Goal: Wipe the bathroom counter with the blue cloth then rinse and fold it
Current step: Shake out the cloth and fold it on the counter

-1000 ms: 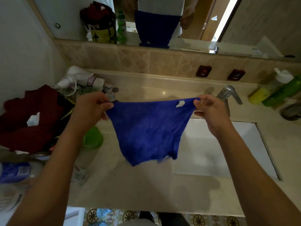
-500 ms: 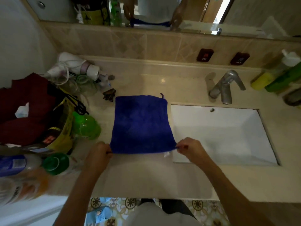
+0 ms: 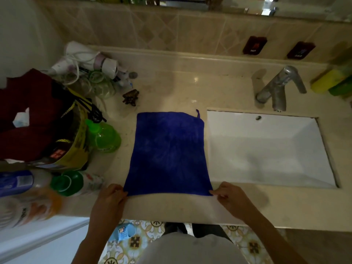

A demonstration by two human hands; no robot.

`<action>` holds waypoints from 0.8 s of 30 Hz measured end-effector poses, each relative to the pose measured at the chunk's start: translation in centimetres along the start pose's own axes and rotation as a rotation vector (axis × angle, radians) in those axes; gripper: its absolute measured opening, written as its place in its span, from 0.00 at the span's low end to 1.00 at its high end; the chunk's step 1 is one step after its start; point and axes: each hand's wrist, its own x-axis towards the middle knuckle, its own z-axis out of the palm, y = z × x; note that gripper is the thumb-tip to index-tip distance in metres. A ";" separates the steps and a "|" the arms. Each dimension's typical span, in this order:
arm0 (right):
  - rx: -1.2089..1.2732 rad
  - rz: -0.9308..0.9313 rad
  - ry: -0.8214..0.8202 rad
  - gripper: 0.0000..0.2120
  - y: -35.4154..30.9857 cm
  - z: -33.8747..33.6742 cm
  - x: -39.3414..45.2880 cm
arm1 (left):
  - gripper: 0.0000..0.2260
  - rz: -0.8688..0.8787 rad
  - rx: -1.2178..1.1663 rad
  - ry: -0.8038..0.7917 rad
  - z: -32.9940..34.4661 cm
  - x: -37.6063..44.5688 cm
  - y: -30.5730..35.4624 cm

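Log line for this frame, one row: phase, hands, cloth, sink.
phase: folding | left hand: pinching near-left corner | right hand: pinching near-right corner | blue cloth: flat on counter | sink: beside cloth

Two bare forearms reach forward and up from the bottom of the view, angling slightly inward toward each other. The left hand [image 3: 109, 197] is curled loosely, knuckles up, with its fingers [image 3: 122, 193] pinching the near left corner of the blue cloth [image 3: 167, 153] against the counter [image 3: 171, 206]. The right hand [image 3: 228, 196] mirrors it, its fingers [image 3: 215, 192] nipping the near right corner, thumb tucked toward the index finger. Both wrists are held straight and low, close to the counter's front edge. The person's torso, in a light garment, shows below between the arms.
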 end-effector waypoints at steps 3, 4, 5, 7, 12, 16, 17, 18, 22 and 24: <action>0.319 0.168 -0.161 0.21 -1.0 -3.4 0.5 | 0.05 -0.108 -0.059 -0.083 -0.9 0.6 -0.8; 0.388 0.197 -0.125 0.20 -1.3 -4.7 1.1 | 0.06 -0.173 -0.064 -0.094 -1.5 1.1 -0.7; 0.440 0.211 -0.056 0.19 -1.6 -6.0 2.0 | 0.08 -0.205 -0.061 -0.083 -2.1 1.8 0.0; 0.496 0.239 0.092 0.16 -2.5 -8.1 4.9 | 0.10 -0.204 -0.087 -0.010 -3.6 4.3 2.2; 0.476 0.289 0.319 0.09 -5.3 -10.9 15.1 | 0.08 -0.067 -0.229 0.104 -5.9 14.9 8.1; 0.214 0.297 0.270 0.09 -7.1 -11.0 20.5 | 0.12 -0.104 -0.070 0.136 -5.9 23.1 8.2; 0.159 0.301 0.247 0.11 -7.4 -11.0 21.2 | 0.11 -0.115 0.006 0.118 -6.0 24.4 7.9; 0.118 0.304 0.224 0.12 -7.6 -11.0 21.6 | 0.09 -0.121 0.074 0.079 -6.1 25.4 7.7; 0.077 0.295 0.116 0.08 -7.8 -11.5 22.8 | 0.08 -0.138 0.229 -0.069 -6.0 27.3 6.7; 0.095 0.282 0.127 0.08 -7.6 -11.6 23.1 | 0.07 -0.146 0.247 -0.087 -5.9 28.0 6.3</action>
